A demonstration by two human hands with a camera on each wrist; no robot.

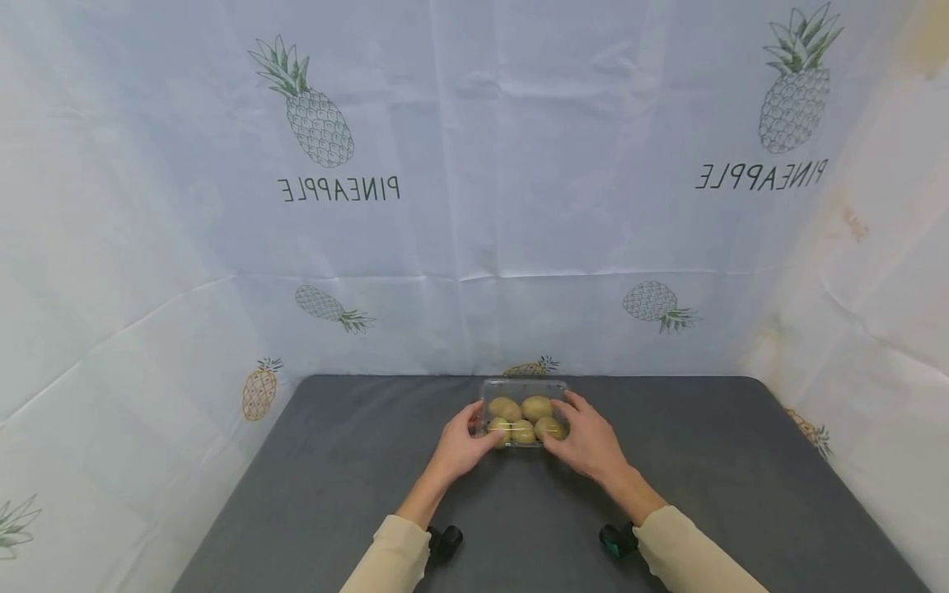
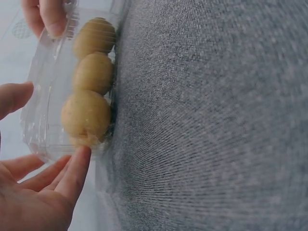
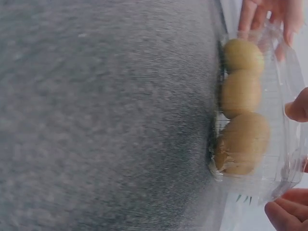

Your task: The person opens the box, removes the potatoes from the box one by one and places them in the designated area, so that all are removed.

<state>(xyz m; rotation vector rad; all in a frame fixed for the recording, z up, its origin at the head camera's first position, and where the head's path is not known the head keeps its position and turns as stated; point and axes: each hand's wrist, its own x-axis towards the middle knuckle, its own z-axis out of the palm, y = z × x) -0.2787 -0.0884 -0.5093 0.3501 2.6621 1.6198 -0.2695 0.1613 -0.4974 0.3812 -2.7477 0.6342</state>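
Observation:
A clear plastic clamshell box (image 1: 525, 385) sits on the dark tabletop near its far edge. Inside it lie several smooth yellow-brown potatoes (image 1: 537, 408), three of them in a row along the near side. My left hand (image 1: 458, 449) holds the box's left side, its thumb over the near top edge and its fingers along the side wall. On the opposite side my right hand (image 1: 591, 441) grips the box in the same way, thumb at the near right corner. In the left wrist view the left fingertips (image 2: 83, 154) touch the box low at its end.
The grey fabric-textured tabletop (image 1: 356, 469) has rounded far corners. Behind it and at both sides hangs a pale cloth (image 1: 474, 206) printed with pineapples. A black wrist camera (image 1: 446, 542) hangs below the left sleeve, another camera (image 1: 618, 540) below the right.

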